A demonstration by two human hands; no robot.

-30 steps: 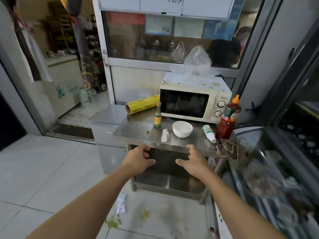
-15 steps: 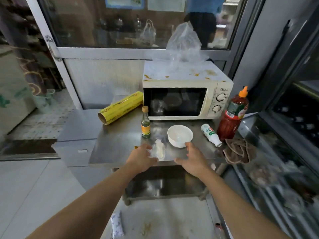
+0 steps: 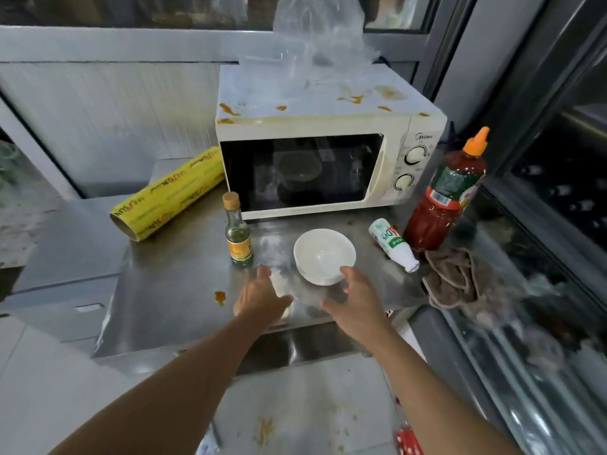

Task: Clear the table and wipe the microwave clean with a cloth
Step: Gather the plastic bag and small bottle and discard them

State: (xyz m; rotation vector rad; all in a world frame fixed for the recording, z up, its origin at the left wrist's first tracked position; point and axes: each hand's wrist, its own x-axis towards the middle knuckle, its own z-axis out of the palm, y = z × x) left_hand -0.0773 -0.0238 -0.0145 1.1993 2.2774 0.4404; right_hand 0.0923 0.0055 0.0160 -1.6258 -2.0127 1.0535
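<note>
Steel surface (image 3: 170, 290), head view: the left hand (image 3: 259, 298), fingers spread, reaches over a crumpled tissue (image 3: 279, 284); the right hand (image 3: 356, 298), open, nears a white bowl (image 3: 323, 254) before the stained microwave (image 3: 315, 159). Best lifted by the rim, clear of the small bottle (image 3: 238, 234). The cloth (image 3: 455, 277) lies right.

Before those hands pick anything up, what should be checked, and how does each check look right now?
1. Right hand at the bowl: ok, fingers by its rim, no grip yet.
2. Bowl empty: ok.
3. Left hand free: cannot tell, it covers a white wad.
4. Small bottle upright, clear of the bowl: ok.
5. Cloth in reach: ok, at the table's right edge.
6. Microwave top clear for wiping: not ok, plastic bag and stains.
</note>
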